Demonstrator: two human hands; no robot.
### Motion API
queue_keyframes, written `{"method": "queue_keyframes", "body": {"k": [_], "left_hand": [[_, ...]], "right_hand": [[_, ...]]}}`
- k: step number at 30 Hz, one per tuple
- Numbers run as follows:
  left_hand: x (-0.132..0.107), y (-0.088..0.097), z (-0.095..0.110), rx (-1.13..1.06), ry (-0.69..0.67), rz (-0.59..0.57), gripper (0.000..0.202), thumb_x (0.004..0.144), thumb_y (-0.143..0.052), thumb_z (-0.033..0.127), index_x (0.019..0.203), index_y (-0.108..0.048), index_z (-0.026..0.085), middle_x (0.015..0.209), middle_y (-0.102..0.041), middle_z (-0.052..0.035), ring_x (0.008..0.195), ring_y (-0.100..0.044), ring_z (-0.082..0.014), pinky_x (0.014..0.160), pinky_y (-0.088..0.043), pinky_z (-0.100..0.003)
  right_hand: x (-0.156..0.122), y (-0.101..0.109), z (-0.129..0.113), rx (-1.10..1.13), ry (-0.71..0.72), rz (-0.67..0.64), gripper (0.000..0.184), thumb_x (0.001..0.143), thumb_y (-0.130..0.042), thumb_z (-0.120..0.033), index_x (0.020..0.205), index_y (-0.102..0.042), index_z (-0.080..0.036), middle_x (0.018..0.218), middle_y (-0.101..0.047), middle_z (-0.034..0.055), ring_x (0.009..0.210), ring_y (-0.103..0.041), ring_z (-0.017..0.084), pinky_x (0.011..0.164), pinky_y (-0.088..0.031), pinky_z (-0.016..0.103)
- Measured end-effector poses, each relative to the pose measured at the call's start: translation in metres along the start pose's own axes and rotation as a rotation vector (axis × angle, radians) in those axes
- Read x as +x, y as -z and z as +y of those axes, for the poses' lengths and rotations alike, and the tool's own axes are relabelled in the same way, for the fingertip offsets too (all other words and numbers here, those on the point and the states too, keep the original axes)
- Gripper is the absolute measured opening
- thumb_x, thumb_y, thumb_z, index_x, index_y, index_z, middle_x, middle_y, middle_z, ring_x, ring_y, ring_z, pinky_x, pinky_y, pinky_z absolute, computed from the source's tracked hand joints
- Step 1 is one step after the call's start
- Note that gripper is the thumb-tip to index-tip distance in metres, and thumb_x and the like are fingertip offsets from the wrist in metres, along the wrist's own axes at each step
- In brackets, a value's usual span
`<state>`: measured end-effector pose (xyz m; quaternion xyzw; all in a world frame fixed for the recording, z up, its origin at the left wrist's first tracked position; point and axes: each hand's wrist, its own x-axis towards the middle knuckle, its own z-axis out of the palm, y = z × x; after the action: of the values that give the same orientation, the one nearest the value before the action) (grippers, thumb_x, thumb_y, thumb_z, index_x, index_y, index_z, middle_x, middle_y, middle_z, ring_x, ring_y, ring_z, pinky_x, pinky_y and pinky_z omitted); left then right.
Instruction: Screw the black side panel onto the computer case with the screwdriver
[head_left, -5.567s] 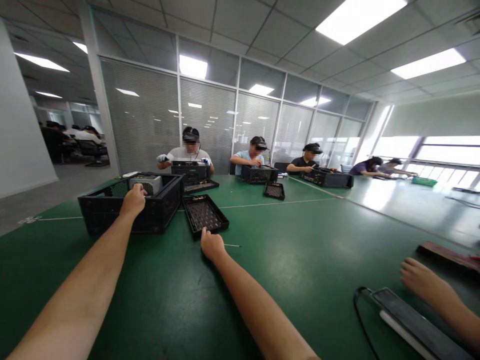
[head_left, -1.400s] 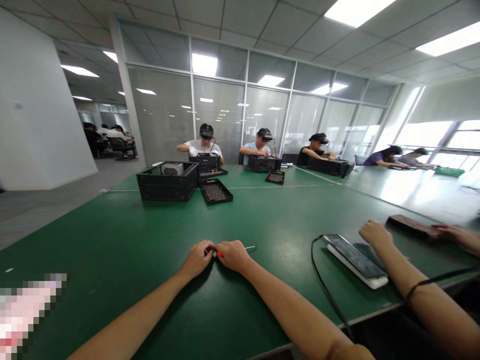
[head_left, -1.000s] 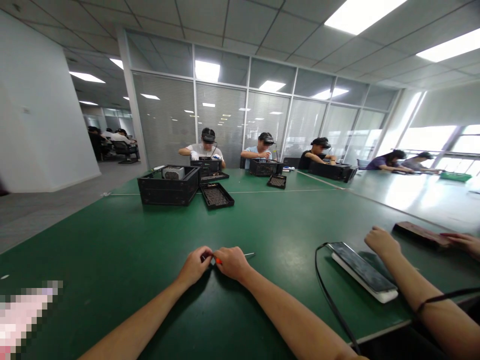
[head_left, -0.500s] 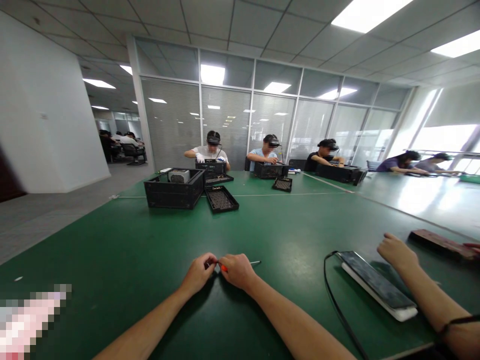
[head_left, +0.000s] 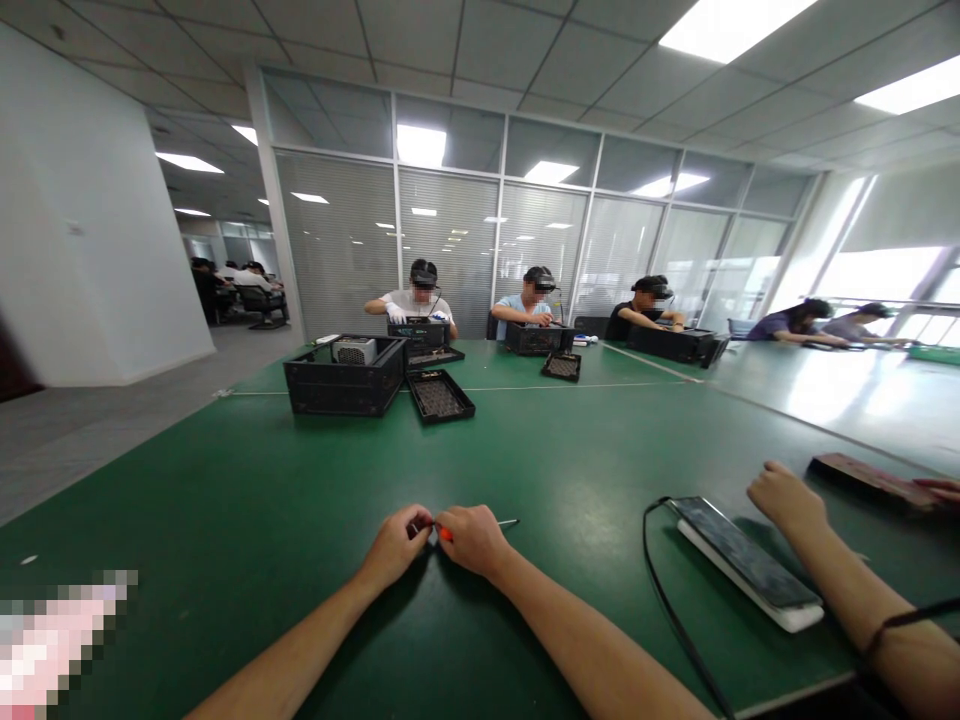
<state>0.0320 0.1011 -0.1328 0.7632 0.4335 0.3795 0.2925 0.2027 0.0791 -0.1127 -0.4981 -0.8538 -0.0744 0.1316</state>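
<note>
Close together over the green table (head_left: pixel 300 520), both my hands meet in front of me. My right hand (head_left: pixel 474 538) is closed round a screwdriver (head_left: pixel 445 534); a bit of its orange handle shows by the fingers and its thin metal shaft sticks out to the right. With thumb and fingers pinched, my left hand (head_left: pixel 399 545) touches or nearly touches the right fingertips. Something small and dark shows at that pinch, too small to name.
To the right lie a phone on a white block (head_left: pixel 750 565) with a black cable (head_left: pixel 664 600) and another person's hand (head_left: pixel 787 495). Farther off stand a black computer case (head_left: pixel 341 385) and a black tray (head_left: pixel 441 396). Several people work across the table.
The whole view has shifted slightly, with things sitting a little farther left. My hands keep nearly the same pose and grip.
</note>
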Motion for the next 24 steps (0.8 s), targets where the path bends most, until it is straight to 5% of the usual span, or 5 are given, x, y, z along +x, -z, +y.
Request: {"method": "queue_keyframes", "body": {"k": [24], "left_hand": [[-0.002, 0.005, 0.014, 0.03, 0.001, -0.026, 0.019, 0.076, -0.048, 0.031, 0.077, -0.061, 0.016, 0.072, -0.061, -0.0026, 0.067, -0.055, -0.0156, 0.065, -0.042, -0.025]], "right_hand": [[0.0, 0.001, -0.003, -0.006, -0.012, -0.008, 0.021, 0.084, -0.042, -0.028, 0.089, -0.06, -0.02, 0.086, -0.066, 0.0043, 0.075, -0.061, 0.017, 0.065, -0.04, 0.025]]}}
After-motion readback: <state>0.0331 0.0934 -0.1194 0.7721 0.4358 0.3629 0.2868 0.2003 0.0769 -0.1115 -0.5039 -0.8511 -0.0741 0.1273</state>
